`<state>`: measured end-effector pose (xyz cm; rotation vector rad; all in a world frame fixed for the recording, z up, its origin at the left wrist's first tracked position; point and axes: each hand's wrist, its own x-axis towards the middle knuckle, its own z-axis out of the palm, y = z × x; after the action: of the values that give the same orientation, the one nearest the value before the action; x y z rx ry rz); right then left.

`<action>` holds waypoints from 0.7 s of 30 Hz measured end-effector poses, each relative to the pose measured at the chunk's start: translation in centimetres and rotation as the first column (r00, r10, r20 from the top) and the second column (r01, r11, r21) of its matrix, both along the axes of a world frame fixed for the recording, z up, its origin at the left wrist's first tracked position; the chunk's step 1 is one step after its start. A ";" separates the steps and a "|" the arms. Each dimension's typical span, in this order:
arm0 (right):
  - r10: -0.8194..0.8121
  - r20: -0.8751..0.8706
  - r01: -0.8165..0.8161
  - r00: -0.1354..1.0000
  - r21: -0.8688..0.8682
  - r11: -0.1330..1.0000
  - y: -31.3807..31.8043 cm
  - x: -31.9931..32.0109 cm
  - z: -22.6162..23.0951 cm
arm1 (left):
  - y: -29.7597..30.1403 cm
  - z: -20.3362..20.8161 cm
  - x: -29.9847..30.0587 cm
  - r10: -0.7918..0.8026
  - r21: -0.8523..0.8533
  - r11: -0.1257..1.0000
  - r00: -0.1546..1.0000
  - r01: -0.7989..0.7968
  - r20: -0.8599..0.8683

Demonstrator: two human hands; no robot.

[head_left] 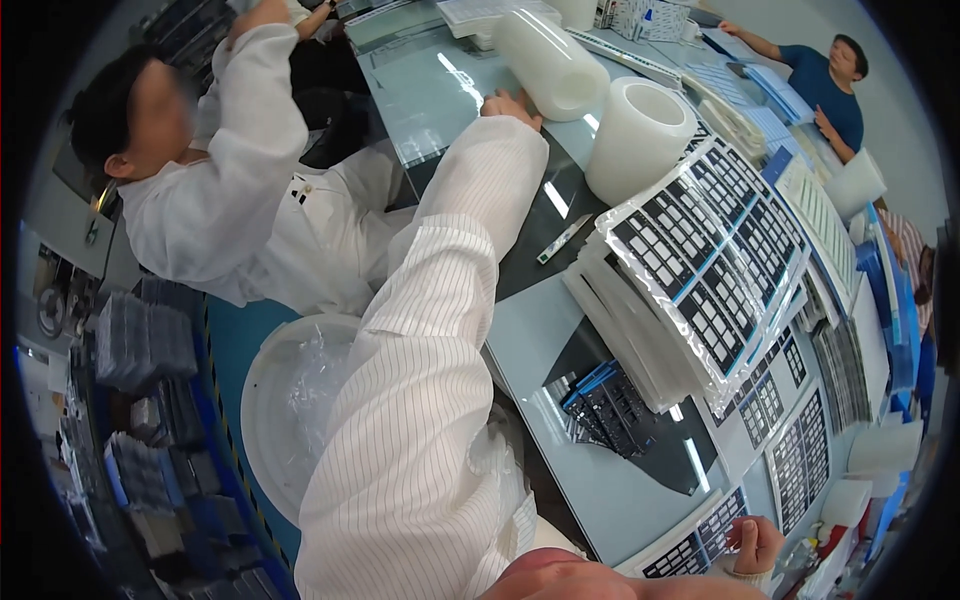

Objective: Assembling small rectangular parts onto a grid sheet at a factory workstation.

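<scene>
My left arm, in a white striped sleeve, reaches far up across the table. My left hand (510, 106) is at the side of a white translucent film roll (550, 65) lying on its side, its visible fingers apart and touching or very near it. Next to it stands a second white roll (640, 140) with its hollow core facing up. At the lower right, my right hand (755, 543) has curled fingers beside a printed sheet (690, 548) of black and white blocks. Whether anything is between those fingers cannot be made out.
A tall stack of printed sheets (705, 260) fills the table's middle. Near it lie a slim cutter knife (564, 240) and a pile of small black pieces (607, 405). A white bin (270, 400) stands left of the table. A person in white (220, 190) sits close by; another (825, 85) works opposite.
</scene>
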<state>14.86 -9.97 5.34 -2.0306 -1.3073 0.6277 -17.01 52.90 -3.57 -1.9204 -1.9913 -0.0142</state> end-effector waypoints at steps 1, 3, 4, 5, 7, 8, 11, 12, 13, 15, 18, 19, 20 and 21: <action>0.007 0.000 -0.007 1.000 -0.001 1.000 0.2 0.0 0.0 | -0.3 0.0 -0.4 0.007 -0.001 1.000 1.000 -0.007 0.000; 0.027 0.006 -0.027 1.000 0.013 1.000 0.5 0.0 0.1 | -1.1 0.2 -0.9 -0.062 0.067 0.996 0.987 0.053 0.149; 0.027 0.007 -0.027 1.000 0.012 1.000 0.5 -0.1 0.1 | -1.6 0.6 -0.9 -0.063 0.066 0.996 0.987 0.053 0.150; 0.018 0.011 -0.018 1.000 0.017 1.000 0.5 -0.1 0.2 | -2.0 1.1 -0.9 -0.057 -0.008 0.998 0.979 0.059 0.198; 0.004 0.015 -0.005 1.000 0.026 1.000 0.6 -0.3 0.4 | -3.1 1.6 -0.5 -0.052 -0.078 0.994 0.968 0.073 0.245; 0.008 0.013 -0.008 1.000 0.034 0.999 0.5 -0.3 0.5 | -4.0 1.7 -0.2 -0.076 -0.048 0.994 0.952 0.094 0.296; 0.012 0.036 -0.014 0.999 0.045 0.999 0.3 -0.7 1.1 | -6.0 1.4 -0.1 -0.130 -0.002 0.990 0.928 0.139 0.349; 0.013 0.061 -0.016 0.998 0.046 0.999 0.2 -0.8 1.3 | -6.8 1.4 -0.2 -0.158 0.011 0.986 0.922 0.165 0.353; 0.008 0.062 -0.011 0.998 0.049 0.999 0.0 -0.8 1.5 | -7.4 1.5 -0.2 -0.163 0.014 0.986 0.921 0.169 0.354; 0.068 0.084 -0.077 0.994 0.107 0.991 -0.7 -0.7 1.7 | -8.7 1.9 -0.1 -0.140 -0.101 0.976 0.912 0.192 0.386; -0.024 0.031 0.020 0.999 0.123 0.992 -2.4 -1.0 1.6 | -10.1 1.7 0.0 -0.180 -0.076 0.971 0.903 0.227 0.390; -0.031 0.035 0.026 0.999 0.128 0.991 -2.7 -1.2 1.9 | -11.3 2.7 0.0 -0.188 -0.070 0.970 0.900 0.233 0.394; -0.028 0.030 0.024 0.999 0.138 0.990 -2.9 -1.5 2.3 | -12.4 3.8 0.0 -0.150 -0.168 0.957 0.900 0.236 0.408; -0.025 0.026 0.021 0.999 0.152 0.988 -3.3 -1.6 2.6 | -13.6 4.8 -0.2 -0.111 -0.262 0.935 0.901 0.238 0.419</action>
<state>13.22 -13.29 7.94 -1.9336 -1.3052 0.4760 -17.21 39.33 1.24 -2.4631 -2.1640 -0.1665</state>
